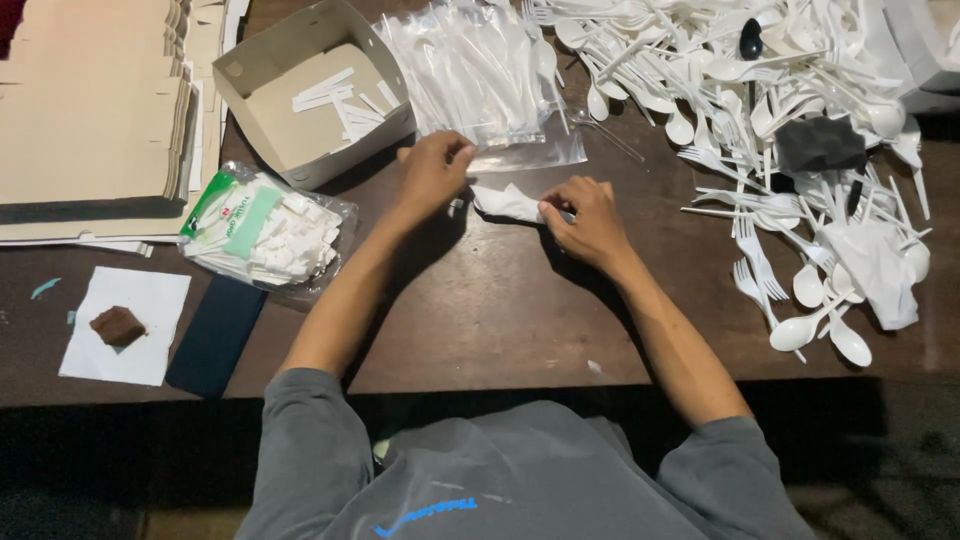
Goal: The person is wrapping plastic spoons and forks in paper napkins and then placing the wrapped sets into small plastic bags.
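Observation:
Both hands meet over the dark wooden table (500,310). My left hand (432,172) pinches the near edge of a clear plastic sleeve (525,155) at the front of a stack of bagged white cutlery (470,70). A folded white napkin (505,202) lies between the hands, and my right hand (588,220) grips its right end. What sits inside the napkin is hidden.
A heap of loose white plastic forks and spoons (780,110) fills the right side. An open cardboard box (315,90) with white paper packets stands at the back left, beside flat cardboard sheets (95,110). A bag of white packets (265,230), a dark phone (215,335) and a paper with a brown piece (120,325) lie left.

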